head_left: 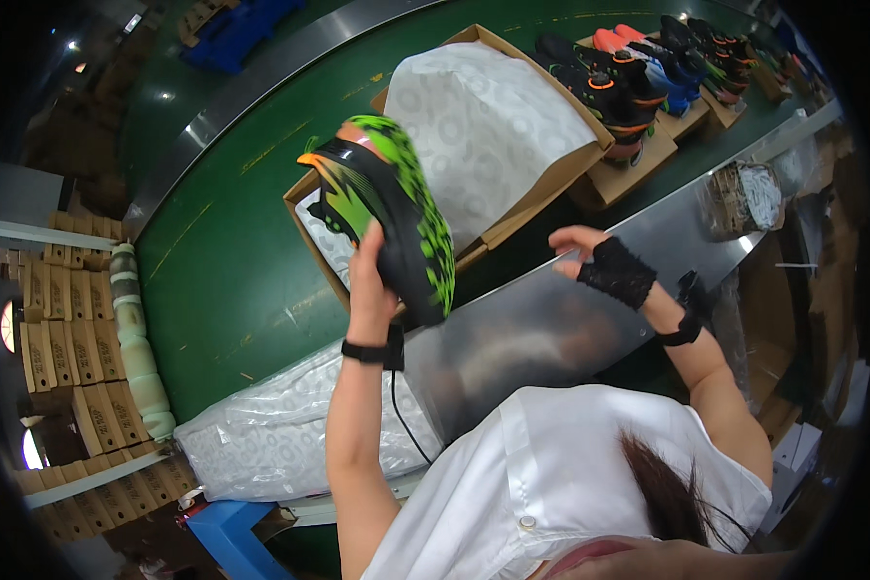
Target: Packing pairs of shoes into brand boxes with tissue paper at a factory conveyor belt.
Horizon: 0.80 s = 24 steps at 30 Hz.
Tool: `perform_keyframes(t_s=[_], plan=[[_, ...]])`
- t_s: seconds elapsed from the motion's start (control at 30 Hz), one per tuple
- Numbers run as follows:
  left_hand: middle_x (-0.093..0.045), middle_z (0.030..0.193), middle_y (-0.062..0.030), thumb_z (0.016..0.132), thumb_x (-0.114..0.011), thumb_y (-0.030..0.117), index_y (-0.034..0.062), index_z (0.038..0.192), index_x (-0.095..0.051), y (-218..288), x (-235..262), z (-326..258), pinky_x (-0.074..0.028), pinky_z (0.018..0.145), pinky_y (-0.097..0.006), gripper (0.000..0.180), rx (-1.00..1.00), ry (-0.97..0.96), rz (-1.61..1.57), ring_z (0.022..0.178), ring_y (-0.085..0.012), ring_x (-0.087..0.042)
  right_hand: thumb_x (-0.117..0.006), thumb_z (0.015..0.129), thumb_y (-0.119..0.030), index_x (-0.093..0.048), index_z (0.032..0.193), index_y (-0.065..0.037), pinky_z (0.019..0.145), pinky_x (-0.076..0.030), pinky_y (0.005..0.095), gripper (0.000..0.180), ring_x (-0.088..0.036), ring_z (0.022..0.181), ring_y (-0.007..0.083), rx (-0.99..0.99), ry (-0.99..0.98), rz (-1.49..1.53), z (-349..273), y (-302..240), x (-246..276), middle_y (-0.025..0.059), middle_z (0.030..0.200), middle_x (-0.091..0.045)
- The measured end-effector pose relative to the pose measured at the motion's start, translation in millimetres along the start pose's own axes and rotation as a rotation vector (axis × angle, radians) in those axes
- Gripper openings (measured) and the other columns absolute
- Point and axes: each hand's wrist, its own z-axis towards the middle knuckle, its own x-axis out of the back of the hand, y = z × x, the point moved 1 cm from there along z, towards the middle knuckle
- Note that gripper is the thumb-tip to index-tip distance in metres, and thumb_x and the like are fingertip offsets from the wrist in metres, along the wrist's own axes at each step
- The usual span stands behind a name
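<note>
My left hand (367, 288) is closed around a black sports shoe (411, 237) with bright green patches and an orange edge. The shoe is held up over the near left corner of an open cardboard shoe box (541, 201). White patterned wrapping paper (483, 126) spreads over the box and bulges above its rim. To the right of the box, my right hand (575, 244) hovers over the metal edge, its fingers apart and nothing in them. A black lace-like covering (617, 273) wraps that hand's wrist, and a black band circles each forearm.
The box rests on a green conveyor belt (203, 261) with a metal border (541, 338). More shoes (614, 92) on cardboard boxes stand at the far right. Bagged patterned paper (290, 425) lies at the near left. Stacked cartons (72, 353) stand further left; a plastic-lined basket (749, 198) hangs right.
</note>
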Motion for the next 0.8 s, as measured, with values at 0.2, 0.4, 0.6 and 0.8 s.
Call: perform_keyframes(t_s=[0.2,0.4,0.6,0.8], plan=[[-0.053,0.108,-0.0095,0.087,-0.043,0.039,0.0077,0.112,-0.046,-54.1,61.3,117.8,-0.04,0.087,-0.044,0.04,0.25,0.117,-0.203,0.097,-0.0243,-0.052,-0.066,0.072,-0.027,-0.039,0.122,-0.005,0.075,-0.043,0.0274,0.061,-0.051,0.098,0.016,-0.192,-0.063,0.431,41.1,48.6,-39.5,0.0082,0.111,-0.052],[-0.032,0.129,-0.0156,0.086,-0.045,0.039,0.0037,0.126,-0.029,-55.5,43.6,109.5,-0.028,0.095,-0.052,0.055,0.592,0.235,0.165,0.116,-0.0382,-0.033,-0.067,0.07,-0.026,-0.043,0.115,-0.005,0.073,-0.043,0.0268,0.055,-0.05,0.091,0.0128,-0.458,0.192,0.695,81.8,37.7,-68.6,0.0036,0.103,-0.052],[-0.042,0.116,-0.0203,0.087,-0.047,0.027,-0.0001,0.116,-0.038,-31.9,74.7,75.7,-0.035,0.091,-0.046,0.041,0.399,0.171,0.13,0.11,-0.0304,-0.04,-0.057,0.07,-0.006,-0.044,0.111,-0.002,0.076,-0.041,0.0328,0.043,-0.049,0.098,0.0176,0.047,0.581,0.36,94.8,32.1,-103.0,0.0097,0.108,-0.05],[-0.056,0.097,-0.0169,0.09,-0.03,0.043,-0.0035,0.104,-0.05,11.2,120.5,-2.1,-0.039,0.082,-0.036,0.053,-0.345,0.757,0.237,0.094,-0.0229,-0.051,-0.05,0.069,-0.004,-0.045,0.119,-0.024,0.082,-0.028,0.0524,0.054,-0.038,0.114,0.0276,0.621,0.424,-1.019,104.7,32.1,-127.4,0.0072,0.13,-0.035]])
